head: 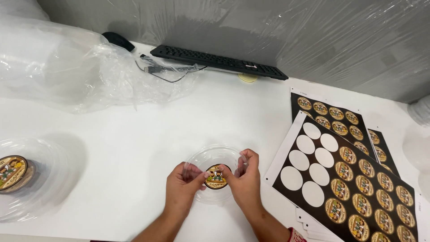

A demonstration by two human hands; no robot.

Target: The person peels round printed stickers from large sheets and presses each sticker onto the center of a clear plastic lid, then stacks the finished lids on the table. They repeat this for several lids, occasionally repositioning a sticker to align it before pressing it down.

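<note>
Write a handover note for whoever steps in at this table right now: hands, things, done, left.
Left hand: grips the left rim of the clear plastic lid.
Right hand: holds the right rim, thumb pressing the round sticker at the lid's centre.
Things: top sticker sheet at right, seven circles already peeled off; more sheets beneath. Stack of stickered lids at left.
Done: sticker sits on this lid, being pressed flat.
Left: many stickers remain on the sheets; bagged clear plastic at far left looks unused, contents unclear.
</note>
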